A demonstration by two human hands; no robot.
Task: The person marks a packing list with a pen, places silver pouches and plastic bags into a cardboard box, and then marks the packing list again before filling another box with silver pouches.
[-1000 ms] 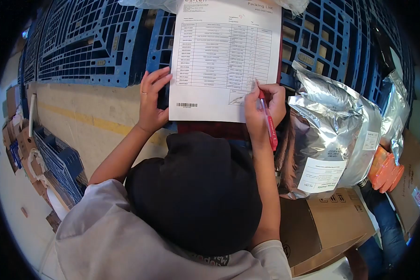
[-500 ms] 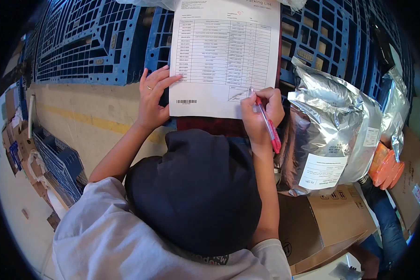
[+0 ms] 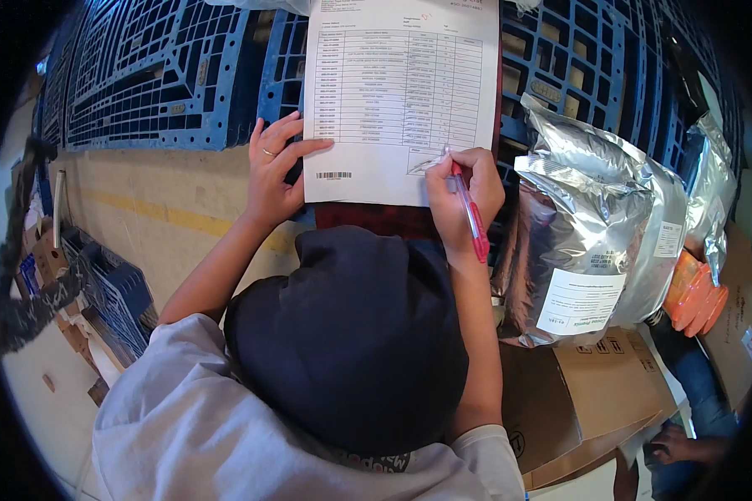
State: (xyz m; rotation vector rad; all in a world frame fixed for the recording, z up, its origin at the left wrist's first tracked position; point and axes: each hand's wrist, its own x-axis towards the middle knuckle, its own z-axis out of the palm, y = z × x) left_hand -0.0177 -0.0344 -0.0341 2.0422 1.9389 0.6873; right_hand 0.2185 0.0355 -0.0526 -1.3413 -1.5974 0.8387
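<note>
A white packing list sheet (image 3: 393, 92) with a printed table and a barcode lies on a blue plastic pallet (image 3: 167, 75). My left hand (image 3: 273, 171), fingers spread, presses flat on the sheet's lower left edge. My right hand (image 3: 459, 196) grips a red pen (image 3: 470, 213), whose tip touches the sheet's lower right part near a small box. A black cap and grey shirt fill the lower middle of the view and hide the space under my arms.
Large silver foil bags (image 3: 593, 225) with white labels rest on a brown cardboard box (image 3: 593, 392) at my right. An orange item (image 3: 695, 296) lies beyond them. Another person's hand (image 3: 673, 442) shows at bottom right. Boxes and a blue crate (image 3: 113, 292) stand at left.
My right hand and the pen have slid down and a little left on the sheet, from the table's last rows to the box below it. My left hand stayed on the sheet's edge.
</note>
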